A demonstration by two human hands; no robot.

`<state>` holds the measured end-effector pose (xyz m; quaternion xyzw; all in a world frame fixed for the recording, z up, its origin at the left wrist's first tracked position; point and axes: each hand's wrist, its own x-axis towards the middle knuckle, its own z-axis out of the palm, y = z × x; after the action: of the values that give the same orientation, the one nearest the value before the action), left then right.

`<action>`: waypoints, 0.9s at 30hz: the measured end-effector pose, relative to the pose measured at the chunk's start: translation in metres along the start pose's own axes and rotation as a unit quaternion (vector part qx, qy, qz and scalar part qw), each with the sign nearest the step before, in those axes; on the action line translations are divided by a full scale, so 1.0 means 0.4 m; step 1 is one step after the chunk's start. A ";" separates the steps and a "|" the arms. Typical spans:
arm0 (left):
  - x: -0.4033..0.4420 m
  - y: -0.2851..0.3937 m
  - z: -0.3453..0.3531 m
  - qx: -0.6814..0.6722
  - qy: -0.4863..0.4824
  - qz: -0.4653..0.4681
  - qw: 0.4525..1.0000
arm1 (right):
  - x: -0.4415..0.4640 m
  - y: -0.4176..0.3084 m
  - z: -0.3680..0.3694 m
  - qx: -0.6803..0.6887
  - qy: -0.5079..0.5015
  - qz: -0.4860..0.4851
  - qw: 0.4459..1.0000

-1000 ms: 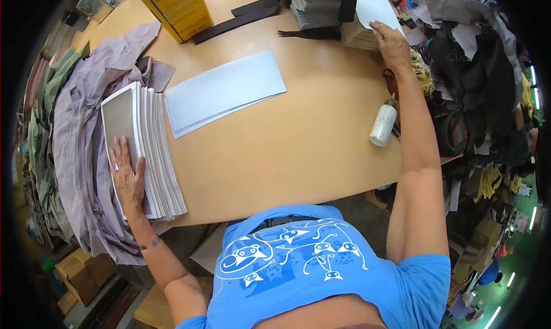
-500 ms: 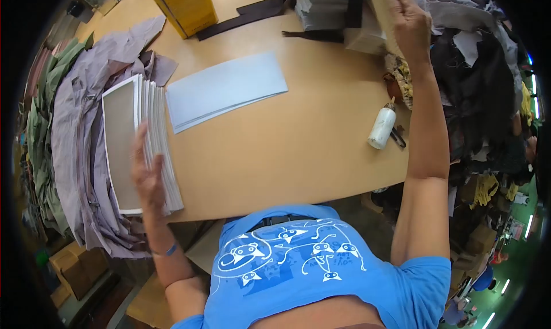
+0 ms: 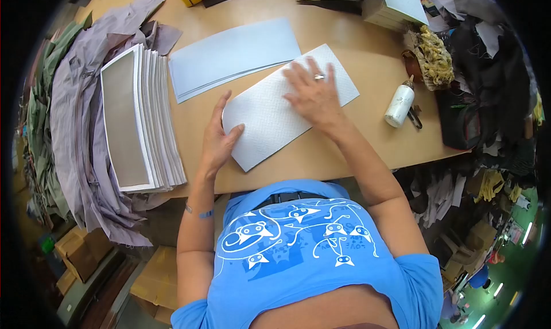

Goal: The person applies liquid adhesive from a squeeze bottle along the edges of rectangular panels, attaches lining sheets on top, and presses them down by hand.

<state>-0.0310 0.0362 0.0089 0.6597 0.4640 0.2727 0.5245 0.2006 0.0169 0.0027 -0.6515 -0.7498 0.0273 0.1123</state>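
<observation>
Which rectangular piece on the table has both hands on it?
The white dimpled sheet, left hand at its left end, right hand on top; the smooth pale-blue sheets and grey-faced stack have neither.

The left hand (image 3: 219, 139) curves, thumb apart, while the right hand (image 3: 315, 95) spreads its fingers palm down

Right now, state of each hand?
Left hand: open, thumb and fingers around the left end of the textured white panel.
Right hand: open, fingers spread on the panel's top face.
</observation>
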 end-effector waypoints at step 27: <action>0.187 -0.003 -0.003 0.515 0.110 0.238 0.816 | -0.311 0.241 -0.082 -0.059 0.213 0.314 0.923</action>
<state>-0.0011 0.1038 -0.0013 0.8890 0.4196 0.1815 -0.0274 0.3167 -0.0946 0.0002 -0.8496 -0.4653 -0.1224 0.2163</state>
